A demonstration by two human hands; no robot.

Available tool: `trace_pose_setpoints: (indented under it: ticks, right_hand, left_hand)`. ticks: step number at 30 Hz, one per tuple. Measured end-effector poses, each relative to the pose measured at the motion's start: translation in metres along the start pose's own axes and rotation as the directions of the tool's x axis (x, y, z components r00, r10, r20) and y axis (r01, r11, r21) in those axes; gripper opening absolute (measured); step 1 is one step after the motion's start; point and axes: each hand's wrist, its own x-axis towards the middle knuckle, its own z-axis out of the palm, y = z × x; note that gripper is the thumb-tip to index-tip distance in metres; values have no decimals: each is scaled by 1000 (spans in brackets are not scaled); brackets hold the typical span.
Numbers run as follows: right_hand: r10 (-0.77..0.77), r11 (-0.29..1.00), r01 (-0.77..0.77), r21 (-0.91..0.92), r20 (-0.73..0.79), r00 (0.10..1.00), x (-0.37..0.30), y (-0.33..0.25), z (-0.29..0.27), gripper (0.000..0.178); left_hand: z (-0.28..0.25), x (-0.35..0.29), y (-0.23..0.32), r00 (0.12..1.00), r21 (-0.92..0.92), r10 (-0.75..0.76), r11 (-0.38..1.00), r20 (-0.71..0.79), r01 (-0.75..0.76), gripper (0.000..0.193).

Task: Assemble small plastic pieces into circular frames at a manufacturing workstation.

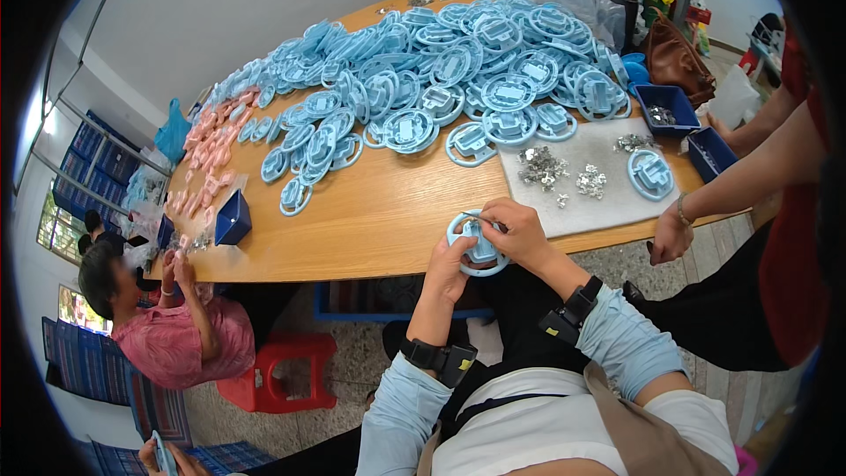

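My left hand point(447, 270) is closed on the rim of a light blue round plastic part point(482, 254), shaped like a small steering wheel with a raised middle. It is held just off the near table edge, above my lap. My right hand point(520, 234) pinches a thin dark pointed tool point(478, 217), perhaps tweezers, whose tip is over the top of the part. Whether the tip touches it I cannot tell. Beyond my right hand lies a whitish board point(564, 219) with small piles of metal pieces point(541, 167) and another blue round part point(650, 175).
A big heap of blue parts point(407, 129) covers the wooden table point(370, 220). Pink pieces point(210, 148) lie at left near a dark blue bin point(233, 219). More blue bins point(667, 111) stand at right. A person's arm point(731, 172) hangs close on my right; others sit left and far.
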Motion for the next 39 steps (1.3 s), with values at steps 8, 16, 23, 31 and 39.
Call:
trace_pose_setpoints:
  ticks: [8, 16, 23, 31, 39]
  right_hand:
    - [238, 956, -218, 196, -82, 968, 3, -9, 1, 5]
    - [360, 888, -316, 335, -76, 930, 7, -17, -20, 7]
    - [427, 876, -377, 300, -118, 897, -5, -11, -27, 6]
    - [402, 898, -332, 287, -234, 885, 1, 0, -35, 5]
    - [280, 954, -250, 166, -195, 940, -2, -4, -24, 6]
  left_hand:
    - [-5, -2, 12, 997, -105, -78, 991, 29, 81, 34]
    - [1, 13, 53, 973, 653, -124, 756, 193, -33, 49]
    - [1, 54, 83, 742, 844, 403, -269, 536, -464, 72]
    - [34, 7, -6, 536, 904, 736, -260, 413, -338, 60]
    - [5, -5, 28, 719, 816, 408, -134, 563, -563, 59]
